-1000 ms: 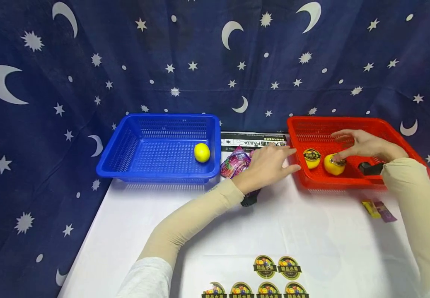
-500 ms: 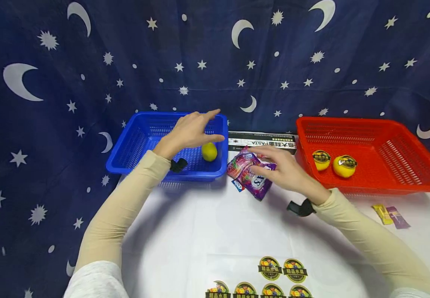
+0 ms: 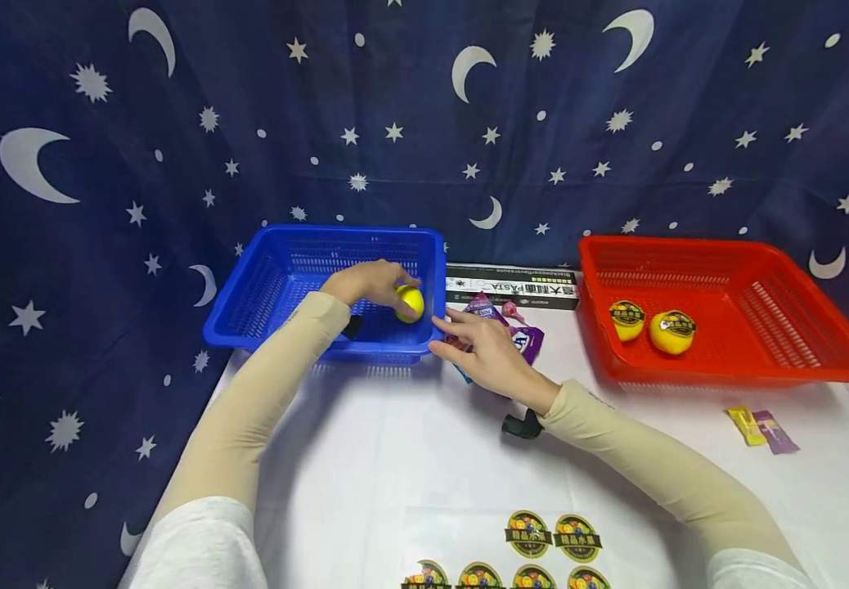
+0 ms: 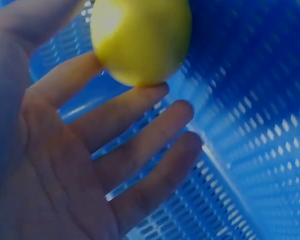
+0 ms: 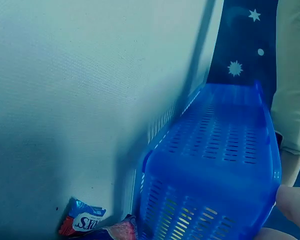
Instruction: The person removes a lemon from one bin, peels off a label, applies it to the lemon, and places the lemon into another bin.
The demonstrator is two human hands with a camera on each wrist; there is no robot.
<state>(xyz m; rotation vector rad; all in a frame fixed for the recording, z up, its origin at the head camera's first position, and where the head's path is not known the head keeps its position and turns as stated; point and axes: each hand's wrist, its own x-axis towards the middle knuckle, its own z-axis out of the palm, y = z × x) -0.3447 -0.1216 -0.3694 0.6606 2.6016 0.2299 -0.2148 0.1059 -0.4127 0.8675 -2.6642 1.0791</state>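
In the head view, my left hand [image 3: 371, 283] reaches into the blue plastic basket [image 3: 233, 339] and grips a yellow lemon [image 3: 411, 304] near its right wall. Seen from the left wrist, the index and middle fingers [image 4: 77, 75] touch the lemon [image 4: 140, 42], while the other two fingers extend past it. My right hand [image 3: 492, 360] is at the basket's right rim, its fingertips touching the edge. The right wrist view shows a fingertip [image 5: 294, 202] at the rim of the blue basket [image 5: 215, 175]. Behind the right hand lie purple candy bags [image 3: 529, 342], partly hidden.
At the right stands a red basket [image 3: 756, 327] with two stickered lemons [image 3: 673, 332]. A black-and-white pasta box [image 3: 513, 288] lies between the baskets. Small yellow and purple packets [image 3: 776, 432] lie before the red basket. A sheet of round fruit stickers [image 3: 527, 533] is near the front.
My left hand has moved from over the candy bags into the blue basket and taken hold of the lemon. My right hand has left the red basket and come to the blue basket's rim.
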